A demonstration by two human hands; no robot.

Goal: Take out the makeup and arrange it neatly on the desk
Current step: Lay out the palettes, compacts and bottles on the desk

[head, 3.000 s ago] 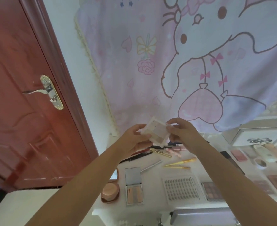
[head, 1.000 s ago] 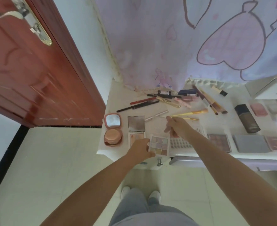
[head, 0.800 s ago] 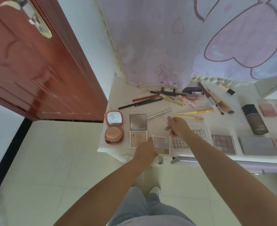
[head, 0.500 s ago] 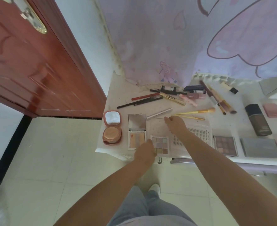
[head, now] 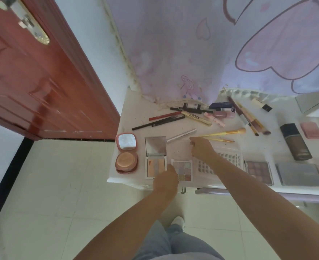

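A small eyeshadow palette (head: 184, 168) of pastel squares lies near the front edge of the white desk (head: 136, 111), its clear lid folded open away from me. My left hand (head: 165, 180) grips the palette's near left corner. My right hand (head: 202, 149) hovers low over the lid's far right side, fingers loosely bent and fingertips touching it. A mirrored contour palette (head: 156, 158) sits just left of the eyeshadow palette, and a clear false-lash tray (head: 228, 158) sits just right, partly under my right arm.
A pink round compact (head: 126, 152) lies open at the desk's left end. Pencils (head: 158, 121), a silver tube (head: 181, 135) and yellow brushes (head: 228, 131) lie behind. A brown palette (head: 258, 171), grey palette (head: 298, 174) and foundation bottle (head: 295, 141) lie right. A red door (head: 32, 81) stands left.
The palette came down from in front of me onto the desk between the contour palette and the lash tray. My right hand let go and slid to the open lid.
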